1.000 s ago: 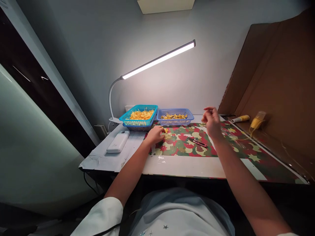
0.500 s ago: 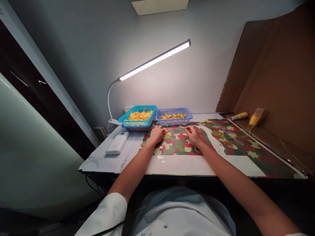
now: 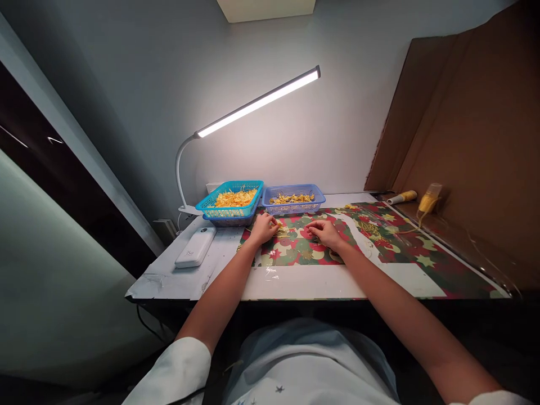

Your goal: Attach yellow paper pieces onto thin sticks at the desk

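Observation:
My left hand (image 3: 264, 228) rests on the patterned mat with its fingers curled and closed. Thin yellow strands (image 3: 283, 231) poke out from its fingertips over the mat. To the right, my right hand (image 3: 325, 232) is in a pinch, thumb against forefinger, turned toward the left hand. Whatever lies between those fingertips is too small to make out. A turquoise basket (image 3: 204, 209) of pale orange-yellow pieces stands behind my left hand. Beside it, a lilac basket (image 3: 312, 207) holds darker yellow pieces.
A lit desk lamp (image 3: 257, 104) arches over the table. On the left lies a white power bank (image 3: 195, 247). More yellow strands (image 3: 371, 228) lie on the mat at right. Near the cardboard (image 3: 447, 112) stand a yellow thread spool (image 3: 428, 201) and a yellow-and-white tube (image 3: 402, 197).
My right hand has shifted left, closer to my left hand, and turned more sideways. The left hand stays by the strands. The whole view has swung slightly.

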### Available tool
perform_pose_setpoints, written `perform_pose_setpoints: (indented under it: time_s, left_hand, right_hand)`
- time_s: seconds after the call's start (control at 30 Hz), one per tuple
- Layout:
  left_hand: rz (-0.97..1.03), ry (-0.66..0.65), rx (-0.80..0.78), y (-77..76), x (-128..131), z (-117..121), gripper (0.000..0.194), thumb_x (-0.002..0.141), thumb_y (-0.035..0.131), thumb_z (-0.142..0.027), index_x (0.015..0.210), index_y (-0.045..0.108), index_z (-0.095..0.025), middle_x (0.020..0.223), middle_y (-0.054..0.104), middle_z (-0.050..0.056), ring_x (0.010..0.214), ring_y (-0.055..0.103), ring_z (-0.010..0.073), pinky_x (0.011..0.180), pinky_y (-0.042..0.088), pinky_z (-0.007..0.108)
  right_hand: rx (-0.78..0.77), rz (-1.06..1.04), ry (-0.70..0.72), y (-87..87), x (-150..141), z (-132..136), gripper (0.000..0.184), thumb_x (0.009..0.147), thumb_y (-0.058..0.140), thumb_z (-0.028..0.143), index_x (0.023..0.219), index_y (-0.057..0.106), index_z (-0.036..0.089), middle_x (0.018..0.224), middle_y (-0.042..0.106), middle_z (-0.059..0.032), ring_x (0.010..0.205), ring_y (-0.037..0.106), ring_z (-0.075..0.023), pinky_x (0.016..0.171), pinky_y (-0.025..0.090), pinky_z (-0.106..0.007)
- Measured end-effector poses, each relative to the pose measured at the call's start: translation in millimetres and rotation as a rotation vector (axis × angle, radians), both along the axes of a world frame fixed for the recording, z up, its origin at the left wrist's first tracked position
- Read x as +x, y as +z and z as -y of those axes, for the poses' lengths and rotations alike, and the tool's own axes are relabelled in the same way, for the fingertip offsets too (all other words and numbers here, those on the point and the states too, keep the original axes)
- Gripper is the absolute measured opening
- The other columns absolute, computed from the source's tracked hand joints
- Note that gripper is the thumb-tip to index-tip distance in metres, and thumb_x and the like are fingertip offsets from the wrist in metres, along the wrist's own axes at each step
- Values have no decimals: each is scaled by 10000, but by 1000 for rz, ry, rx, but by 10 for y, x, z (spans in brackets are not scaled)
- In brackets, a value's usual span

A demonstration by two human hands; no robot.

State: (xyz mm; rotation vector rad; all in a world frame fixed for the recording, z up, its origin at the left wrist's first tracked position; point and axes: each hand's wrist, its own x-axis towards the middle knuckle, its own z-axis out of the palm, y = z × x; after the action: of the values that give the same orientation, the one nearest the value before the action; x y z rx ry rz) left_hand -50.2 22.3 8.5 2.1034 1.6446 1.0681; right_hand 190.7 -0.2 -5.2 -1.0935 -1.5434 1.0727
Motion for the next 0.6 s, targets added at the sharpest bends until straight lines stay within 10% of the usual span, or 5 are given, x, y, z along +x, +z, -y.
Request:
perform_pose_setpoints:
  time_s: [0.23,0.6]
  left_hand:
    - [920,-304,-290,48,257,165,368,626,736,-381,882,581,-167,754,621,20,720,555,122,590,327,220]
    - [1021,-301,-413,17,359,316,242,578,744,-220,801,668,-165,719,603,-22,591,475,39,573,348,186]
  right_hand:
    - [47,64,60,61,-41,89,140,824,494,327,758,476,205,629,557,25,523,510,-100,495,414,-223]
    - [92,37,83,44,-137,101,133,840,423,353,819,435,222,567,464,57,490,399,-111,476,337,-228]
